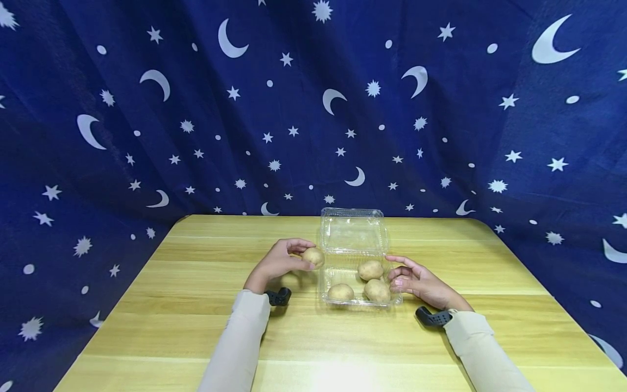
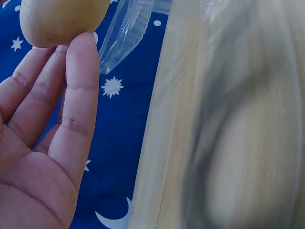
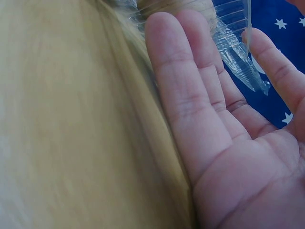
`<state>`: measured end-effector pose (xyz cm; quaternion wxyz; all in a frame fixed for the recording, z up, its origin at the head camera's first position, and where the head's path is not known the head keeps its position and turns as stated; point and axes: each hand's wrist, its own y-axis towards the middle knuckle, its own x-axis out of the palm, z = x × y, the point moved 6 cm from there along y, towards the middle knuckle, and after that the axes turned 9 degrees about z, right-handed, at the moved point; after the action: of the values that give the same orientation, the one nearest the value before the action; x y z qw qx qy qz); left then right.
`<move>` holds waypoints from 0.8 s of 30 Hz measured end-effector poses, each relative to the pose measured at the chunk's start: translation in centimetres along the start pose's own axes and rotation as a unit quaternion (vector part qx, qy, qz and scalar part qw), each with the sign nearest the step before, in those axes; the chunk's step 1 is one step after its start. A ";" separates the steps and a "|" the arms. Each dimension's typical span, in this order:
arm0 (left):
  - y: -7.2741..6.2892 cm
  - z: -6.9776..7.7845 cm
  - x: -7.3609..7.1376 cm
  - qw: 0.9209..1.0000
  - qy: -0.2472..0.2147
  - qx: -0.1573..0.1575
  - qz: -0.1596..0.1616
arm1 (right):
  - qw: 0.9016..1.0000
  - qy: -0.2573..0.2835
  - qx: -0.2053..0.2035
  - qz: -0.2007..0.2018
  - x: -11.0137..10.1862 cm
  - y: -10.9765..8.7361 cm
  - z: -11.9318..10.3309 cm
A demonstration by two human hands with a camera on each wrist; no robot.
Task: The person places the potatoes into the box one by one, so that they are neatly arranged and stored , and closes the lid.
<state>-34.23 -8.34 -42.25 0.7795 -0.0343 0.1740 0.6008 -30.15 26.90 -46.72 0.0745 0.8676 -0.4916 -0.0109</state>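
Note:
A clear plastic clamshell box (image 1: 360, 302) stands on the table with its lid (image 1: 352, 233) tilted up at the back. Three potatoes lie in its base: one at the front left (image 1: 340, 292), one at the front right (image 1: 377, 291) and another behind that (image 1: 370, 270). My left hand (image 1: 279, 262) pinches a further potato (image 1: 313, 257) by the fingertips, raised beside the box's left wall. At the right side is my right hand (image 1: 427, 286), its fingers fairly straight and spread against the plastic. That hand's fingers (image 3: 178, 76) partly cover the box in the right wrist view.
The wooden table (image 1: 171, 326) has a light striped grain. Behind it hangs a dark blue cloth (image 1: 294, 109) with white moons and stars, reaching down past the far table edge. A black strap mount sits on each wrist.

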 end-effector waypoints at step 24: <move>0.1 1.7 2.5 1.000 0.012 0.029 -0.001 | 1.000 -0.003 0.001 -0.003 0.3 0.0 -0.3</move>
<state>-33.35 -5.59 -41.41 0.7783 -0.0194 0.2006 0.5946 -29.96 26.71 -46.45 0.0722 0.8690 -0.4894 -0.0135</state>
